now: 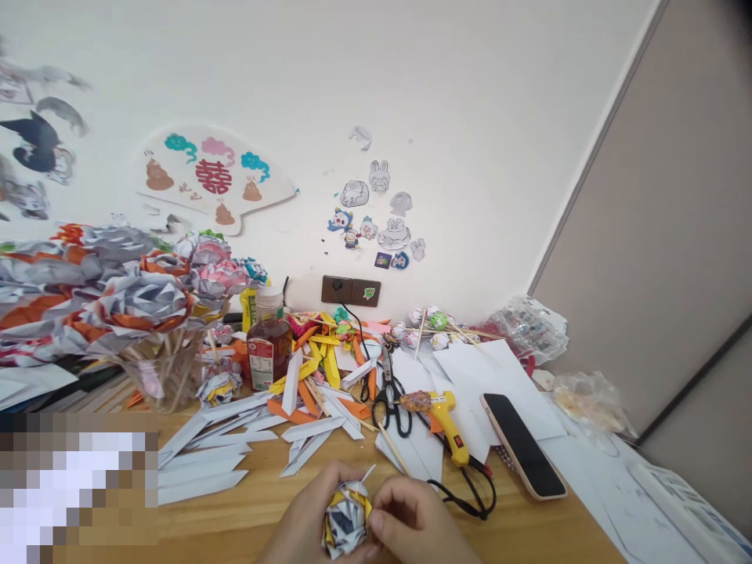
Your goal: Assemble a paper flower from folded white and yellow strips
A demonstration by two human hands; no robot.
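A folded paper flower (346,517), white and grey with yellow edges, sits between both my hands at the bottom centre of the head view, just above the wooden table (546,533). My left hand (305,521) wraps its left side. My right hand (417,521) grips its right side, thumb pressed against the paper. A thin wooden skewer (392,448) lies on the table just beyond my right hand.
Folded paper strips (235,446) lie scattered ahead. Black scissors (391,395), a yellow glue gun (451,427) with its cord, and a phone (522,454) lie right of centre. A jar (269,345) and a glass of paper flowers (158,313) stand at left.
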